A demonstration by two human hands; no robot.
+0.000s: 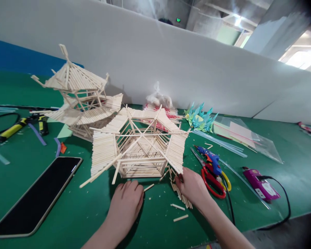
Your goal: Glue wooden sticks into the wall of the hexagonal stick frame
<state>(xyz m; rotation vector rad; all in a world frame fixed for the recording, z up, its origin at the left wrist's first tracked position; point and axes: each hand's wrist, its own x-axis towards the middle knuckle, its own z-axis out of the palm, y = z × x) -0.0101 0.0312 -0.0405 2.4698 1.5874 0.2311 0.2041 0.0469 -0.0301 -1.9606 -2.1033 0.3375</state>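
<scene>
I can read no text, label, brand or number; the green lit sign (178, 20) near the ceiling is too small.

Bright, even daylight from upper-right windows; soft shadows, wide-angle bending and dark corner vignetting.

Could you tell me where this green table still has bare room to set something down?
Bare green table lies between the black tablet and the left hand. It is crowded right of the right hand: red-handled scissors, blue glue gun.
</scene>
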